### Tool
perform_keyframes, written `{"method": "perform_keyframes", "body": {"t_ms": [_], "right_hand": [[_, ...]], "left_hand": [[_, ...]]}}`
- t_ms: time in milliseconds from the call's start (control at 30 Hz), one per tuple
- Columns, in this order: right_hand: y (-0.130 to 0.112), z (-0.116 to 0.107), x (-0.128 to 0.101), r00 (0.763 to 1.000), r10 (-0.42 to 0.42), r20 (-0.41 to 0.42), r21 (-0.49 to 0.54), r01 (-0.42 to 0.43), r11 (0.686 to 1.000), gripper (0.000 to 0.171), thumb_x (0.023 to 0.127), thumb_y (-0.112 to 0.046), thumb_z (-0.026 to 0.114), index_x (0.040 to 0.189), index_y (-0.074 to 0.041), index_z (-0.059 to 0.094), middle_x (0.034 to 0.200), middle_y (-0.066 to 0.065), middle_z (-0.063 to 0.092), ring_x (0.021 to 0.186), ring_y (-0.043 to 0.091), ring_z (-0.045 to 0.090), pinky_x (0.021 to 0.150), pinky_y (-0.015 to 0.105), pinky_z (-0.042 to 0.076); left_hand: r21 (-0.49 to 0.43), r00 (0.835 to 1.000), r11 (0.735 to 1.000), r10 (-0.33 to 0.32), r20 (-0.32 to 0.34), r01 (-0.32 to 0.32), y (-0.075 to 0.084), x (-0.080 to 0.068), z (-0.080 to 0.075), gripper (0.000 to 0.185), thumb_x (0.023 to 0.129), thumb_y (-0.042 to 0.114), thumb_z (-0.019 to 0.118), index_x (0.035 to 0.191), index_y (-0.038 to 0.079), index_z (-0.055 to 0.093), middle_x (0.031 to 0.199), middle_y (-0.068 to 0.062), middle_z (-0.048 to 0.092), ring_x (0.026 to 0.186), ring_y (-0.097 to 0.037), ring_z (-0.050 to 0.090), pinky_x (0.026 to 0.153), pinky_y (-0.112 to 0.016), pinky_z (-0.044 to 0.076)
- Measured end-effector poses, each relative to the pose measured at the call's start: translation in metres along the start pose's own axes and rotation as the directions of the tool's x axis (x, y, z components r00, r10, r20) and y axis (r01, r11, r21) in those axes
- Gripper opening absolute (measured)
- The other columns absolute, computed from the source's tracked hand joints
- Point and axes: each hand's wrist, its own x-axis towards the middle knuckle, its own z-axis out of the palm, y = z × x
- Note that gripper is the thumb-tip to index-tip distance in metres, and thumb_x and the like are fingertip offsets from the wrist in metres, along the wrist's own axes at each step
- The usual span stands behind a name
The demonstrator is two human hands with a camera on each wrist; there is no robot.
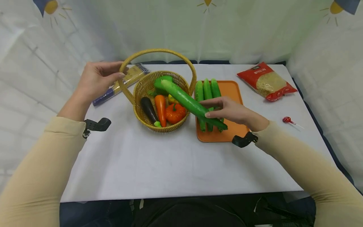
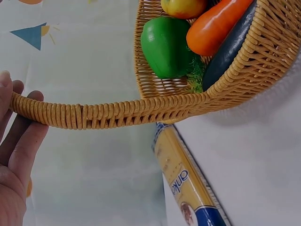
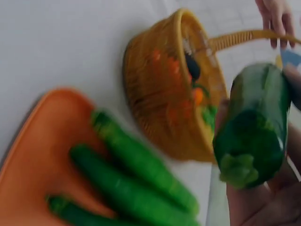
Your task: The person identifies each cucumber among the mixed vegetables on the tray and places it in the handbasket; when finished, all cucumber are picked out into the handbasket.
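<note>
A long, smooth green cucumber (image 1: 193, 104) is held in the right hand (image 1: 229, 110), fingers curled round its near end above the orange tray (image 1: 233, 91). It slants up and left, its far tip over the rim of the woven basket (image 1: 141, 91). In the right wrist view its stalk end points at the camera, though that view is blurred.

The basket is round, of tan wicker, with a tall arched handle (image 1: 158, 52). The left hand (image 1: 96, 80) grips the left side of the handle, fingers wrapped over the ribbed weave. Inside the basket lie a dark purple eggplant (image 1: 148, 108), an orange carrot (image 1: 160, 108), a small orange pumpkin (image 1: 175, 113), a glossy green pepper (image 2: 165, 46) and a yellow fruit (image 2: 183, 7).

The tray is a flat plastic rectangle with rounded corners, just right of the basket; three more cucumbers (image 1: 208, 91) lie side by side on it, under the held one.

On the white counter (image 1: 170, 164), a long packet of spaghetti (image 1: 124, 82) lies far left behind the basket, a red bag of noodles (image 1: 266, 81) lies far right, and a red lollipop (image 1: 287, 119) lies near the right edge.
</note>
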Motion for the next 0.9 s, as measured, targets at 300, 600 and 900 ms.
{"method": "perform_keyframes", "body": {"t_ms": [300, 600, 900], "right_hand": [[0.058, -0.051, -0.060, 0.997, 0.058, 0.053, -0.109, -0.052, 0.993, 0.055, 0.099, -0.020, 0.070, 0.150, -0.010, 0.053, 0.140, 0.010, 0.065, 0.114, 0.009, 0.067, 0.097, 0.025, 0.055], [0.093, -0.087, -0.079, 0.962, 0.209, -0.175, -0.169, -0.238, 0.956, 0.062, 0.101, -0.033, 0.066, 0.155, -0.012, 0.045, 0.146, 0.014, 0.059, 0.111, 0.010, 0.066, 0.094, 0.030, 0.057], [0.097, -0.052, -0.029, 0.856, 0.368, -0.364, 0.158, -0.332, 0.930, 0.071, 0.104, -0.034, 0.061, 0.163, -0.013, 0.027, 0.163, 0.019, 0.037, 0.140, 0.036, 0.046, 0.117, 0.053, 0.042]], "left_hand": [[-0.003, 1.000, 1.000, 0.005, 0.003, -0.005, 0.007, 0.002, 0.002, 0.035, 0.096, 0.012, 0.073, 0.131, 0.011, 0.071, 0.098, 0.026, 0.074, 0.090, 0.009, 0.069, 0.078, -0.005, 0.052], [-0.016, 1.000, 1.000, 0.000, -0.006, 0.000, 0.007, 0.001, 0.000, 0.035, 0.096, 0.012, 0.073, 0.131, 0.010, 0.071, 0.096, 0.028, 0.073, 0.089, 0.010, 0.069, 0.075, -0.006, 0.053], [-0.017, 1.000, 1.000, -0.016, -0.009, 0.016, 0.002, 0.000, 0.001, 0.035, 0.096, 0.014, 0.073, 0.130, 0.012, 0.071, 0.096, 0.027, 0.073, 0.089, 0.009, 0.069, 0.073, -0.006, 0.052]]}}
